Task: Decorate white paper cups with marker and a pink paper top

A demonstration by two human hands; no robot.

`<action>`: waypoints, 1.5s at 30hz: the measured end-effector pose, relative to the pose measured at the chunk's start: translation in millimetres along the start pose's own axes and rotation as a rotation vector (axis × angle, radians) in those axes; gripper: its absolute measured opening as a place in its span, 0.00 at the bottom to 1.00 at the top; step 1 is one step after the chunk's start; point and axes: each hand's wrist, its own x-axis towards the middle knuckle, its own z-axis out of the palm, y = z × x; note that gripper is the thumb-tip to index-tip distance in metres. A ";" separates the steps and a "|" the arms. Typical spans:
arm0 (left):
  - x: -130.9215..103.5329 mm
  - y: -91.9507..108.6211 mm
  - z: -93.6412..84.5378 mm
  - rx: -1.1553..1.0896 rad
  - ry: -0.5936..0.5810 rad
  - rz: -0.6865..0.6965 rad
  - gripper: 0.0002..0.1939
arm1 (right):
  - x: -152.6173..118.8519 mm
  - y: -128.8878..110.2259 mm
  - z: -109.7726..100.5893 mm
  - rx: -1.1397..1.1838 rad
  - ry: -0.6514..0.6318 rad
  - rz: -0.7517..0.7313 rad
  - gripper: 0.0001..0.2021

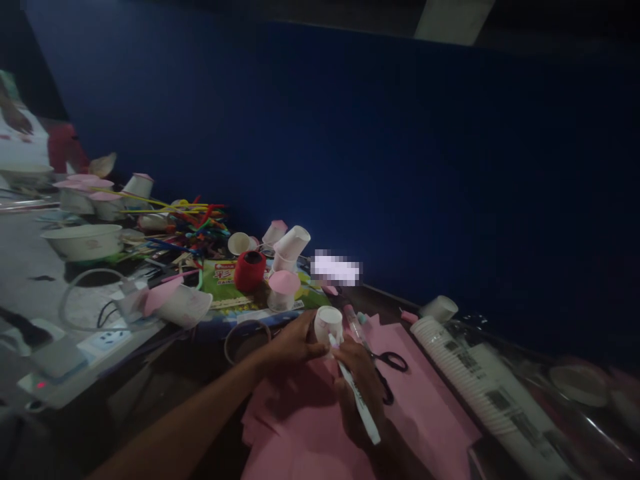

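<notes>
Dark blue partition wall [350, 153] ahead of you, plain, filling most of the view. Pale panel [454, 20] above it. Dim light overall; you see brighter surroundings at far left.

The left hand [295, 343] curls inward from an extended forearm, close beside the right hand's [357, 373] bent, pinching fingers.
</notes>
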 end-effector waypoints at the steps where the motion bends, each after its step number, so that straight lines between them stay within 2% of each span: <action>1: 0.3 -1.4 0.5 0.004 0.003 0.000 0.29 | -0.6 -0.3 2.0 0.006 0.023 -0.005 0.15; 5: 0.2 -3.6 1.0 0.022 -0.012 0.019 0.27 | -3.0 -0.4 5.0 0.011 0.041 0.013 0.15; 14: -2.3 5.6 -2.8 0.138 -0.003 0.026 0.28 | -4.8 6.1 1.2 -0.002 0.017 0.039 0.15; 21: -3.7 9.9 0.9 0.087 0.019 0.012 0.28 | -3.0 10.8 -8.1 0.011 -0.024 0.060 0.15; 28: -3.8 17.5 -0.1 -0.028 -0.020 0.002 0.29 | -3.6 3.9 -4.3 0.047 -0.020 0.059 0.15; 34: 0.0 6.0 1.4 0.054 -0.007 0.021 0.32 | -1.9 -0.6 -8.3 0.048 -0.154 0.028 0.16; 36: 2.0 1.2 3.2 0.095 0.016 0.014 0.33 | -1.2 -0.6 -8.6 0.037 -0.141 0.028 0.15; 40: 4.1 -3.1 6.6 0.099 0.045 -0.018 0.28 | -0.7 2.7 -7.8 0.031 -0.111 0.030 0.14; 43: 3.1 -1.8 7.4 0.066 0.075 -0.076 0.36 | 0.0 7.5 -9.8 0.037 -0.074 0.028 0.14; 45: 1.7 0.1 7.4 0.040 0.061 -0.101 0.35 | 0.7 10.5 -12.2 0.031 -0.046 0.048 0.14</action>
